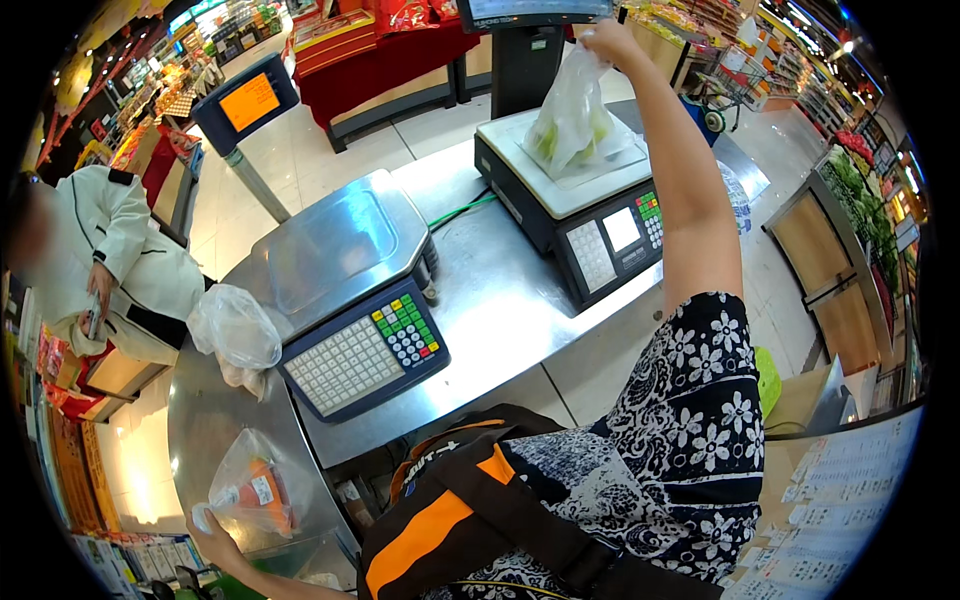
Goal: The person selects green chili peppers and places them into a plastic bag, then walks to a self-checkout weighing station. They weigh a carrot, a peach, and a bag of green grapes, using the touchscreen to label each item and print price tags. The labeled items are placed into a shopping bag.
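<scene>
My right hand grips the gathered top of a clear plastic bag with pale green produce inside. The bag's bottom rests on the white platform of a black weighing scale; cloudy plastic blurs the exact kind of produce. Low on the left, my left hand holds the twisted end of another clear plastic bag. That bag contains orange produce, bears a white label, and lies on the steel counter. Farther up the counter sits a knotted plastic bag with pale contents, beside a second scale.
A scale display stands on a post behind the steel platform. A monitor rises behind the right scale. A green cable runs between the scales. Across the counter at left, a person in a white jacket holds a phone.
</scene>
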A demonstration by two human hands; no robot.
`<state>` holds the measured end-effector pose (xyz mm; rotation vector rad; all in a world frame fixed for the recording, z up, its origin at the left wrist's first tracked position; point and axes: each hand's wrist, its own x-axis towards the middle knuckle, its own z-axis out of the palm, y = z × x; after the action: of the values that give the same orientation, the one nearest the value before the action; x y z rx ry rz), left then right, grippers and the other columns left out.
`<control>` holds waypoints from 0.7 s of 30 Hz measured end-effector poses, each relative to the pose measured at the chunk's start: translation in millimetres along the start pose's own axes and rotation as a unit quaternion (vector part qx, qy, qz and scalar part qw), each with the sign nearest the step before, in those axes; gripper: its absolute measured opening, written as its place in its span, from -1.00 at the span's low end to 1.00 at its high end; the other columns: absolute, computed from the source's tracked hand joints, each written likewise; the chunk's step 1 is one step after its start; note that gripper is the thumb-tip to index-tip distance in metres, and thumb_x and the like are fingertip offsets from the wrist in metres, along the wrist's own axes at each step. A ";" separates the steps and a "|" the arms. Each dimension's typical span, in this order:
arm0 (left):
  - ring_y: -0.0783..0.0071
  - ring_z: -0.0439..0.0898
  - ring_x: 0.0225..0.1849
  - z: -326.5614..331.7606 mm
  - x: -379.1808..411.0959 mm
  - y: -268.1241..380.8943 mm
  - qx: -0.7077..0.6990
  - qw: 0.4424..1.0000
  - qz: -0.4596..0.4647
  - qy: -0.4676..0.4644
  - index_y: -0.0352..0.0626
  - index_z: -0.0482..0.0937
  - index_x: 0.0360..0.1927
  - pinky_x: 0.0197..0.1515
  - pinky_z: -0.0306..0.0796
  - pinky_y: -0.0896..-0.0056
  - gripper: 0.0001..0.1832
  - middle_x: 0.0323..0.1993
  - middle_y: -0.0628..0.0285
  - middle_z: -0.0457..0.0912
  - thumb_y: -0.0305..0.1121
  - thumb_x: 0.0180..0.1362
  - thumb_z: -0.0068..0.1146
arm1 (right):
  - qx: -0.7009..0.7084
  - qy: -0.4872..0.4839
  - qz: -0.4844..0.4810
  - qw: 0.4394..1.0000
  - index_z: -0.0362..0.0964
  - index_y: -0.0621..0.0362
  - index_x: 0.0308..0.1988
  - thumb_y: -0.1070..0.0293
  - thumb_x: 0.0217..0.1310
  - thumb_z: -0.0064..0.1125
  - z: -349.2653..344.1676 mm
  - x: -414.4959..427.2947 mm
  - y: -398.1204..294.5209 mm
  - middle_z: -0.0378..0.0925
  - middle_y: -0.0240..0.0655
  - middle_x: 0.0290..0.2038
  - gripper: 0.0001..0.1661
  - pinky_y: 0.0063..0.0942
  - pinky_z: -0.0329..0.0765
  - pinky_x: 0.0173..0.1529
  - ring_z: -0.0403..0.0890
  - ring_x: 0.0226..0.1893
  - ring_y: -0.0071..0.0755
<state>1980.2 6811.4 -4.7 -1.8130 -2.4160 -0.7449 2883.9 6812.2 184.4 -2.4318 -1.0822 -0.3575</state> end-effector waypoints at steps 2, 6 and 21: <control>-0.09 0.40 0.06 10.7 0.4 -9.8 0.032 0.996 0.041 0.069 -0.27 0.31 0.11 0.07 0.28 0.11 -0.45 0.04 -0.13 0.42 -0.09 0.17 0.01 | -0.007 -0.059 0.036 0.998 0.54 0.23 -0.39 -0.08 -0.04 0.12 3.5 0.8 13.1 0.57 -0.21 -0.47 -0.47 -0.39 0.59 -0.46 0.63 -0.46 -0.28; -0.06 0.28 0.17 0.7 -17.5 46.7 0.155 0.982 -0.020 0.103 -0.13 0.17 0.26 0.13 0.26 0.05 -0.31 0.11 -0.15 0.32 -0.02 0.13 0.04 | 0.013 -0.116 0.049 0.992 0.48 0.26 -0.23 -0.29 -0.04 0.08 -0.7 -18.5 41.0 0.57 -0.21 -0.41 -0.25 -0.40 0.60 -0.45 0.63 -0.42 -0.28; 0.20 0.57 -0.24 25.4 -119.6 294.3 -0.284 0.789 0.473 -0.270 -0.21 0.54 -0.16 -0.20 0.43 0.38 -0.63 -0.20 0.07 0.55 -0.62 -0.14 0.18 | 0.014 0.050 -0.350 0.935 0.44 0.09 -0.25 0.35 -0.14 0.30 -4.0 -142.6 13.9 0.44 -0.27 -0.08 -0.66 -0.38 0.49 -0.29 0.54 -0.41 -0.18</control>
<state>2293.4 6774.7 40.8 -3.3749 -1.0271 -0.9234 2800.3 6711.7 125.8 -1.8961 -1.8648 -0.6694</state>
